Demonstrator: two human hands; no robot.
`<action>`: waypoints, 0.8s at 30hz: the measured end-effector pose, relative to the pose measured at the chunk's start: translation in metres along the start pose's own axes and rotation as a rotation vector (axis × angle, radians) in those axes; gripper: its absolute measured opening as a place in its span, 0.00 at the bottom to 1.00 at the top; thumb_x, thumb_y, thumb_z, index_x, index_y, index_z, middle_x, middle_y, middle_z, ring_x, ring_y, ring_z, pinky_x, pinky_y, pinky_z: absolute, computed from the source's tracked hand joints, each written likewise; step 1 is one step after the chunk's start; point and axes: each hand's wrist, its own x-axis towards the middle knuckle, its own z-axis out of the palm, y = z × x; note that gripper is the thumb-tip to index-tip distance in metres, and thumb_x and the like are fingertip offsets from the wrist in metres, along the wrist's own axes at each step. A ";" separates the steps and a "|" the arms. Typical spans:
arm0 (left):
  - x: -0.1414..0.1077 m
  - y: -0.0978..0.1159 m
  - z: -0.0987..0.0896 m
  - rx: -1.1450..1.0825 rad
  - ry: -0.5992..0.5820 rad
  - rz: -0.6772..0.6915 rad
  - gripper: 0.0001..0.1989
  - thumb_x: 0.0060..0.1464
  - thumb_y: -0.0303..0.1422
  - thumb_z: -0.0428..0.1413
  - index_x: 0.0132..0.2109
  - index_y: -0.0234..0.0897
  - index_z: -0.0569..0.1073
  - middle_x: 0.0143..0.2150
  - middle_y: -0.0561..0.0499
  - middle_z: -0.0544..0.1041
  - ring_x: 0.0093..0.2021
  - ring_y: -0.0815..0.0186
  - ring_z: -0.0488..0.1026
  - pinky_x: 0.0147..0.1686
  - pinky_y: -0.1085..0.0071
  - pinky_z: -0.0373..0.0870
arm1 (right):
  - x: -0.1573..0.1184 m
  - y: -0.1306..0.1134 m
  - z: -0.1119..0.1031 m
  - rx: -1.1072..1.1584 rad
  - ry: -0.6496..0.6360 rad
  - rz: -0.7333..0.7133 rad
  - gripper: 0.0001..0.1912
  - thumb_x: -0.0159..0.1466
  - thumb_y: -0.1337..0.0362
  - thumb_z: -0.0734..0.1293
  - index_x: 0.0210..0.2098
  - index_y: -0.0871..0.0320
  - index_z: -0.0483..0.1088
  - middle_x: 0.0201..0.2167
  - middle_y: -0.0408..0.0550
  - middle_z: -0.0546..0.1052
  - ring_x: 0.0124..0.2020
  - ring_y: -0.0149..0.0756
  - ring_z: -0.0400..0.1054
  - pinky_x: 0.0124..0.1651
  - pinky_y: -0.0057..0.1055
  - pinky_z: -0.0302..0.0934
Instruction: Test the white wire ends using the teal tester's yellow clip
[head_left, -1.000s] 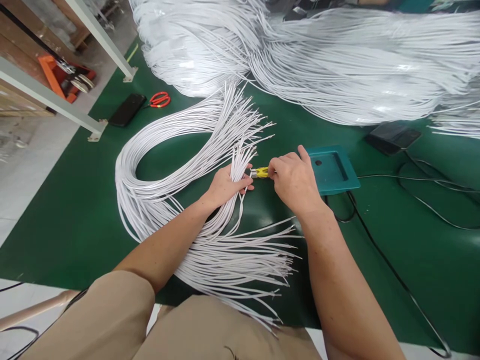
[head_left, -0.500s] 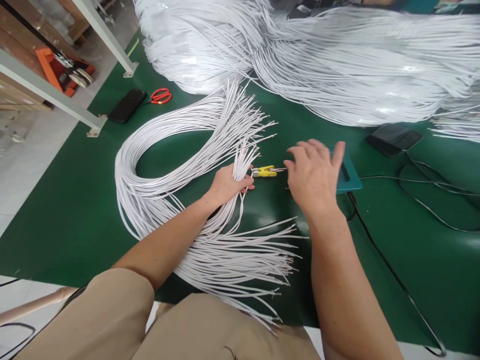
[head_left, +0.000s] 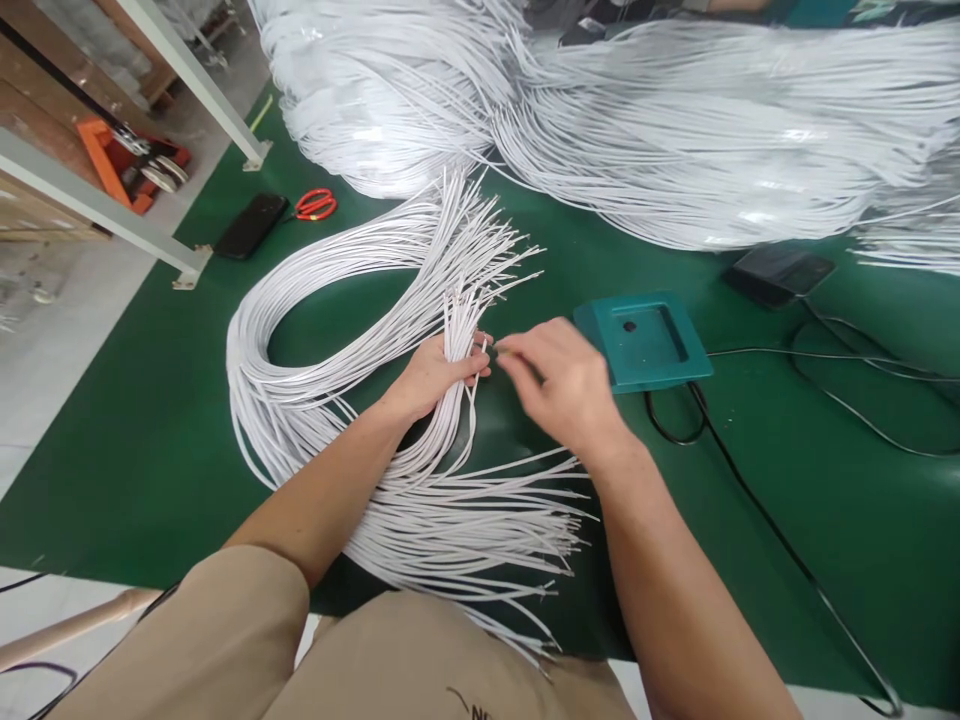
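Note:
A bunch of white wires (head_left: 459,335) stands up in the closed grip of my left hand (head_left: 433,375), its tips above the thumb. My right hand (head_left: 559,375) is just to the right, thumb and forefinger pinched together near one wire end beside my left fingertips; whatever is between them is too small to make out. Behind my left hand a thick looped bundle of white wires (head_left: 251,335) curves round on the green table (head_left: 105,430). More loose wire ends (head_left: 480,530) fan out below both hands.
A teal tray-like device (head_left: 652,345) with black cables sits right of my right hand. Large piles of white wire (head_left: 697,130) cover the back. Red-handled scissors (head_left: 315,204), a black phone (head_left: 251,225) and a metal post (head_left: 150,215) are at the left; a black box (head_left: 778,274) is at the right.
My right hand has moved left from over the teal device to my left fingertips, and its spread fingers have closed. The yellow clip-like tool between the hands no longer shows.

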 end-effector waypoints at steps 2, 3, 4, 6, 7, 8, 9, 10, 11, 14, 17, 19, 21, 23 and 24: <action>0.000 0.000 -0.001 -0.034 -0.011 0.017 0.20 0.39 0.33 0.68 0.40 0.31 0.75 0.31 0.53 0.75 0.31 0.72 0.72 0.34 0.76 0.68 | 0.001 -0.015 0.007 0.062 -0.126 -0.123 0.13 0.67 0.67 0.58 0.35 0.58 0.75 0.33 0.50 0.77 0.36 0.38 0.65 0.41 0.34 0.60; 0.000 -0.001 -0.001 -0.038 -0.014 0.029 0.20 0.38 0.32 0.68 0.40 0.31 0.75 0.32 0.53 0.75 0.32 0.72 0.72 0.37 0.75 0.69 | 0.001 -0.020 0.011 0.060 -0.167 -0.150 0.14 0.67 0.68 0.58 0.33 0.59 0.75 0.32 0.50 0.77 0.35 0.38 0.65 0.41 0.34 0.59; 0.000 -0.001 -0.001 -0.034 -0.010 0.038 0.20 0.37 0.32 0.69 0.39 0.31 0.75 0.32 0.53 0.76 0.33 0.72 0.72 0.39 0.74 0.69 | 0.001 -0.023 0.014 0.049 -0.184 -0.149 0.14 0.67 0.68 0.58 0.32 0.59 0.74 0.32 0.50 0.77 0.34 0.38 0.64 0.40 0.35 0.59; 0.000 0.000 -0.002 -0.019 0.007 0.035 0.21 0.36 0.33 0.69 0.40 0.31 0.75 0.31 0.53 0.76 0.32 0.71 0.72 0.37 0.74 0.68 | 0.000 -0.025 0.019 0.056 -0.166 -0.079 0.14 0.67 0.68 0.58 0.33 0.59 0.74 0.31 0.51 0.76 0.35 0.38 0.65 0.40 0.35 0.59; 0.000 0.000 -0.002 -0.017 0.013 0.026 0.22 0.36 0.33 0.69 0.40 0.31 0.75 0.31 0.53 0.76 0.30 0.72 0.71 0.35 0.74 0.68 | 0.000 -0.025 0.020 0.085 -0.138 -0.015 0.13 0.66 0.68 0.58 0.34 0.59 0.74 0.31 0.50 0.76 0.35 0.38 0.65 0.40 0.34 0.59; 0.000 0.000 -0.001 -0.020 0.013 0.015 0.23 0.36 0.33 0.69 0.42 0.31 0.75 0.30 0.54 0.75 0.29 0.72 0.71 0.33 0.74 0.67 | 0.000 -0.023 0.021 0.124 -0.102 0.061 0.12 0.66 0.68 0.59 0.34 0.58 0.74 0.31 0.50 0.75 0.35 0.38 0.66 0.39 0.33 0.59; 0.000 0.000 -0.001 -0.027 0.006 0.007 0.24 0.37 0.34 0.69 0.43 0.31 0.74 0.30 0.54 0.75 0.28 0.72 0.71 0.30 0.75 0.66 | 0.000 -0.021 0.021 0.164 -0.060 0.145 0.11 0.66 0.67 0.60 0.34 0.58 0.73 0.31 0.49 0.75 0.35 0.37 0.67 0.38 0.32 0.60; 0.000 0.000 -0.001 -0.036 -0.004 0.001 0.25 0.37 0.35 0.69 0.44 0.32 0.73 0.30 0.53 0.75 0.28 0.72 0.72 0.29 0.75 0.66 | 0.001 -0.019 0.020 0.199 -0.016 0.226 0.10 0.65 0.68 0.60 0.33 0.59 0.73 0.31 0.49 0.75 0.34 0.36 0.67 0.38 0.32 0.60; 0.000 0.000 0.000 -0.044 -0.015 -0.001 0.25 0.38 0.35 0.69 0.44 0.32 0.72 0.30 0.53 0.76 0.29 0.71 0.74 0.28 0.76 0.65 | 0.001 -0.017 0.019 0.229 0.024 0.299 0.09 0.64 0.68 0.61 0.33 0.59 0.72 0.31 0.49 0.75 0.33 0.35 0.67 0.37 0.31 0.61; -0.002 0.001 0.002 -0.042 -0.043 0.011 0.22 0.42 0.35 0.67 0.43 0.33 0.69 0.32 0.51 0.77 0.31 0.69 0.76 0.27 0.77 0.65 | 0.004 -0.013 0.016 0.357 0.084 0.488 0.09 0.63 0.68 0.60 0.35 0.59 0.73 0.32 0.48 0.75 0.30 0.32 0.67 0.35 0.30 0.62; -0.004 0.002 0.004 -0.014 -0.080 0.042 0.19 0.45 0.35 0.66 0.41 0.33 0.67 0.33 0.50 0.78 0.31 0.70 0.76 0.27 0.77 0.64 | 0.006 -0.010 0.015 0.616 0.017 0.677 0.12 0.64 0.65 0.59 0.41 0.58 0.73 0.29 0.43 0.73 0.23 0.28 0.65 0.27 0.28 0.62; -0.006 0.002 0.005 -0.002 -0.107 0.058 0.19 0.47 0.35 0.65 0.41 0.34 0.66 0.33 0.50 0.78 0.31 0.70 0.76 0.27 0.77 0.65 | 0.007 -0.009 0.015 0.803 -0.029 0.764 0.14 0.64 0.61 0.60 0.42 0.58 0.74 0.25 0.40 0.69 0.18 0.25 0.60 0.21 0.26 0.60; -0.007 0.002 0.006 0.008 -0.127 0.069 0.18 0.47 0.35 0.64 0.40 0.34 0.66 0.33 0.50 0.78 0.31 0.70 0.76 0.28 0.77 0.65 | 0.008 -0.009 0.015 0.980 -0.035 0.812 0.14 0.62 0.59 0.62 0.41 0.59 0.74 0.22 0.38 0.65 0.16 0.23 0.55 0.18 0.25 0.59; -0.008 0.003 0.007 0.015 -0.139 0.080 0.17 0.48 0.35 0.64 0.40 0.34 0.66 0.33 0.50 0.78 0.31 0.71 0.75 0.28 0.77 0.65 | 0.010 -0.010 0.015 1.122 -0.018 0.846 0.13 0.60 0.58 0.65 0.38 0.60 0.74 0.21 0.37 0.64 0.16 0.22 0.53 0.16 0.24 0.58; -0.008 0.003 0.007 0.017 -0.146 0.087 0.17 0.48 0.35 0.64 0.39 0.34 0.66 0.33 0.50 0.78 0.31 0.71 0.75 0.28 0.77 0.65 | 0.010 -0.011 0.015 1.165 -0.009 0.858 0.12 0.58 0.58 0.67 0.36 0.60 0.73 0.21 0.37 0.65 0.16 0.22 0.52 0.16 0.24 0.59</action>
